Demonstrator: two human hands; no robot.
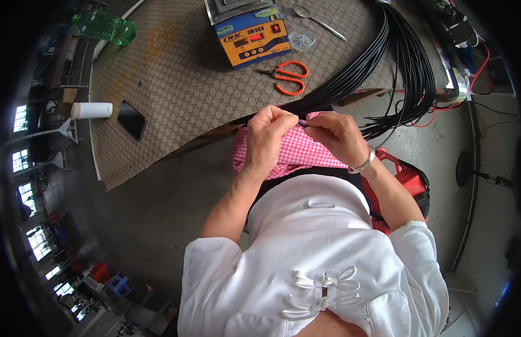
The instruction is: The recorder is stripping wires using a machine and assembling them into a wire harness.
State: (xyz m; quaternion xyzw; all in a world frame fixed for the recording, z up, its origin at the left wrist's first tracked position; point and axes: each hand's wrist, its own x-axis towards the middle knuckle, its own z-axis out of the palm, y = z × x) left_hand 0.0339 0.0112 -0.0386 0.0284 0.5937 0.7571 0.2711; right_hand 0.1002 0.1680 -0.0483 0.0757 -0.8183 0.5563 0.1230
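Note:
Above my lap, my left hand point(269, 132) and my right hand point(339, 135) are close together, thumbs and fingers pinched. Between their fingertips shows a short dark piece of black cable point(301, 123); most of it is covered by the fingers. Just beyond lies a thick bundle of black cables point(364, 70), which runs along the table edge and loops down on the right. A pink checked cloth point(294, 150) covers my lap beneath both hands. Orange-handled scissors point(291, 77) rest on the table ahead of my left hand.
A blue and orange solder pot point(255, 42) with a lit display stands at the back. Near it are a spoon point(322, 23) and a clear plastic dish point(301, 40). Leftward lie a phone point(131, 120), a white cup point(93, 110) and a green bottle point(106, 27).

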